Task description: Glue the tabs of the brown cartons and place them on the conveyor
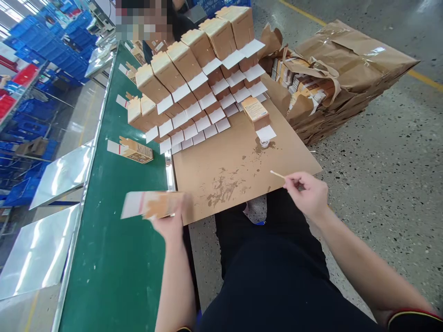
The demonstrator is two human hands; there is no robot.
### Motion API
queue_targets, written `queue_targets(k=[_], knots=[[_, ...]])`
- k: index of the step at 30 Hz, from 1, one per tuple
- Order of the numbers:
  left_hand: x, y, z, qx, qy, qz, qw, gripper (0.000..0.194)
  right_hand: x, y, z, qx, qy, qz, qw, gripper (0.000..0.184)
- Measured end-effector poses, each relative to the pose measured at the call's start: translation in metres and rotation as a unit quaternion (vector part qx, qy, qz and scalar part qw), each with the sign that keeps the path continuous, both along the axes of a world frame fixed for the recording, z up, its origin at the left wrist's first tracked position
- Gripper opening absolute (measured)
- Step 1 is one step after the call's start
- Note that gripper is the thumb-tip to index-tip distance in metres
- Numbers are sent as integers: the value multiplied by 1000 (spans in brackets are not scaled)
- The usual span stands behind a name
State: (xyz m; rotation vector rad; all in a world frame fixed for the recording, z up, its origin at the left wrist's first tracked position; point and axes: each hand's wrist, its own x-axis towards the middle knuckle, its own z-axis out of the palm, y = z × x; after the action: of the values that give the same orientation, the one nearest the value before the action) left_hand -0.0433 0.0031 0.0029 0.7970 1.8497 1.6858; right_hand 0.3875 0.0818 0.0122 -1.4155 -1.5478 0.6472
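My left hand [171,226] grips a small cardboard box [162,205], smeared by motion, over the edge between the green surface and the brown board. Its white flap with a red stripe points left. In my right hand [308,191] a cotton swab [278,174] is pinched, its white tip pointing left above the brown cardboard sheet [194,175]. On that sheet sits a small clear dish [265,143] amid dark wet spots. Behind the dish lies a single orange-and-brown box [256,112] with its white flap out.
Stacked boxes [188,60] with white flaps fill the far side of the sheet. More boxes [136,151] lie along the green table [114,258]. A paper-wrapped pile [353,60] with torn wrapping stands right. Another person [180,20] is beyond the stack.
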Motion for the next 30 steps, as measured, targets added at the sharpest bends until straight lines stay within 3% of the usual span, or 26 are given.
queue_targets(k=[2, 4, 8, 11, 14, 17, 19, 21, 24, 27, 30], knots=[[-46, -21, 10, 6, 107, 115, 988, 119, 9, 34, 12, -9, -37, 4, 999, 16], [-83, -41, 9, -16, 182, 186, 965, 122, 11, 71, 23, -31, -77, 14, 996, 8], [-120, -66, -9, -107, 156, 225, 956, 113, -2, 129, 37, -68, -163, 54, 983, 20], [-119, -77, -17, -120, 125, 218, 960, 110, -13, 150, 38, -84, -228, 80, 967, 26], [-105, -92, -15, -114, 178, 284, 935, 107, -21, 156, 34, -101, -258, 95, 956, 29], [-84, -101, -4, -85, 294, 342, 888, 80, -26, 158, 28, -114, -262, 101, 953, 32], [-66, -91, 7, -35, 371, 318, 872, 62, -29, 160, 26, -120, -262, 103, 952, 32], [-43, -64, 22, 33, 410, 266, 872, 52, -31, 162, 25, -123, -258, 103, 953, 31], [2, 7, 46, 134, 405, 134, 894, 42, -27, 161, 29, -123, -253, 98, 955, 27], [58, 105, 62, 154, 354, -122, 915, 31, -11, 148, 36, -98, -209, 71, 970, 18], [115, 214, 59, 129, 296, -355, 877, 50, 17, 118, 40, -59, -114, 14, 992, 7]])
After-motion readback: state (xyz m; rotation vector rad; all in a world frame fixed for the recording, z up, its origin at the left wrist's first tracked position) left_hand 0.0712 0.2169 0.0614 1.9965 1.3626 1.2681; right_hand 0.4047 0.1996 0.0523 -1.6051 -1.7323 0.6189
